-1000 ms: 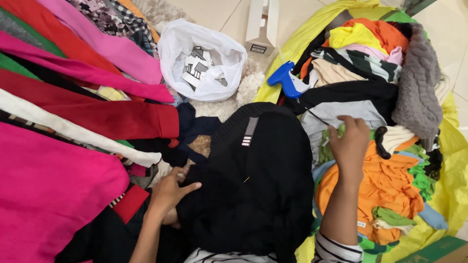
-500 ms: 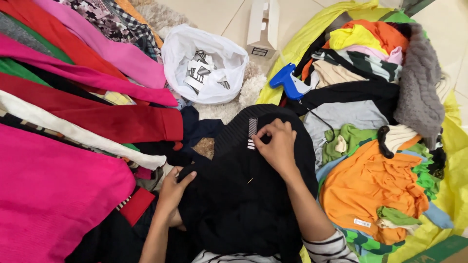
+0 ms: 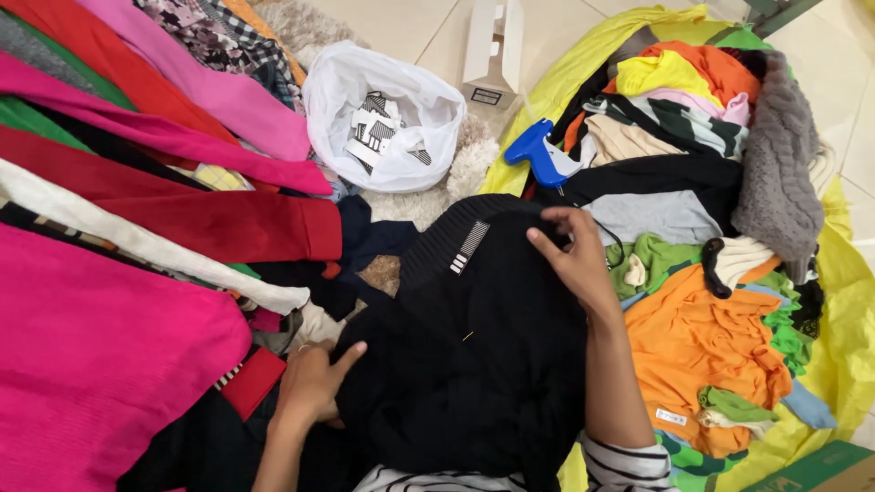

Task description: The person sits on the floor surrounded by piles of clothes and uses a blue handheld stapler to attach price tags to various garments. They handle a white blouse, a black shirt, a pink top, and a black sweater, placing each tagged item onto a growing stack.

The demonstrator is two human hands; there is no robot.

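A black knitted garment lies spread in the lower middle of the view, in front of the person, with a small striped label sewn near its ribbed top edge. The right hand rests on the upper right part of the garment, its fingers curled and pinching a fold of the black fabric beside the top edge. The left hand lies at the garment's left edge, palm down, fingers loosely spread and pressing on the cloth rather than closed around it. Both forearms come up from the bottom of the view, and a striped sleeve shows at the right wrist end. To the left of the garment lie folded clothes in overlapping layers: a bright pink piece nearest, then a cream strip, a red piece and lighter pink ones further up. To the right, a yellow sheet holds a loose heap of clothes, with an orange garment nearest the right hand and a grey knit further back. A blue tagging gun lies at the top of that heap. Above the black garment, on the floor, sits an open white plastic bag with printed paper tags inside.
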